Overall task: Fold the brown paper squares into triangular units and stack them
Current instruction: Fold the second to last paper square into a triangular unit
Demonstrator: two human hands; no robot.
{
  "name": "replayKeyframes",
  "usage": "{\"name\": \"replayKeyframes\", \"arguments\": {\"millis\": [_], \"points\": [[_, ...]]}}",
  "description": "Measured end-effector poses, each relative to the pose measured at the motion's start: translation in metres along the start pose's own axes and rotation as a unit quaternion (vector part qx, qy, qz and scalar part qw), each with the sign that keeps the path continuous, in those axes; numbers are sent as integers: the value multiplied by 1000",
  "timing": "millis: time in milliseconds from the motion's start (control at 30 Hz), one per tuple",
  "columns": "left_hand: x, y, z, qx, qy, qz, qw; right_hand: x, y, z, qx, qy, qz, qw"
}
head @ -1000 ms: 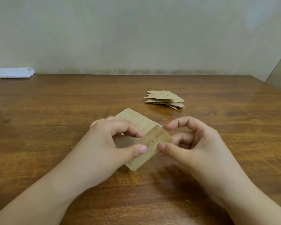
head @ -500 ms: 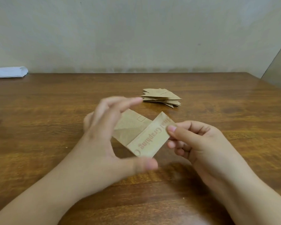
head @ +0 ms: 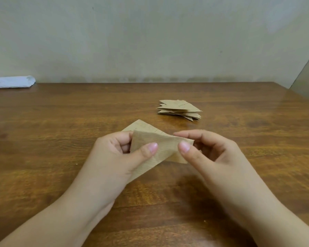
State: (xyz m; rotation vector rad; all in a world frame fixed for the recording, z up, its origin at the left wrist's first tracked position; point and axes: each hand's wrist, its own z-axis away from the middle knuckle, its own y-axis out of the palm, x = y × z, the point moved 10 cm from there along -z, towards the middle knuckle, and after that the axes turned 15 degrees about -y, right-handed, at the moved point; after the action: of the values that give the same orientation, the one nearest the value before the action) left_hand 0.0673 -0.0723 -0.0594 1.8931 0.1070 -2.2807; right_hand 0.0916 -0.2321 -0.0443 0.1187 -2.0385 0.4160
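Brown paper [head: 161, 147] pinched by left hand [head: 118, 157] and right hand [head: 212, 157], stack [head: 179, 109] beyond, white bundle [head: 13, 82] far-left.

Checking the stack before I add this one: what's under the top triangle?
Under the top triangle of the stack lie more folded brown units, edges fanned out, resting on the table. Their count is unclear; the lower faces are covered.
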Motion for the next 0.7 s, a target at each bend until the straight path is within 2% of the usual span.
{"name": "replayKeyframes", "arguments": {"millis": [167, 433, 700], "points": [[5, 10, 2, 52, -41, 68, 995, 6, -3, -4, -33, -47, -24, 998], [-7, 8, 7, 27, 17, 56, 998, 4, -5, -2, -54, -22, -62, 996], [-9, 9, 8, 21, 26, 59, 998, -4, -7, -1, -54, -1, -64, 996]]}}
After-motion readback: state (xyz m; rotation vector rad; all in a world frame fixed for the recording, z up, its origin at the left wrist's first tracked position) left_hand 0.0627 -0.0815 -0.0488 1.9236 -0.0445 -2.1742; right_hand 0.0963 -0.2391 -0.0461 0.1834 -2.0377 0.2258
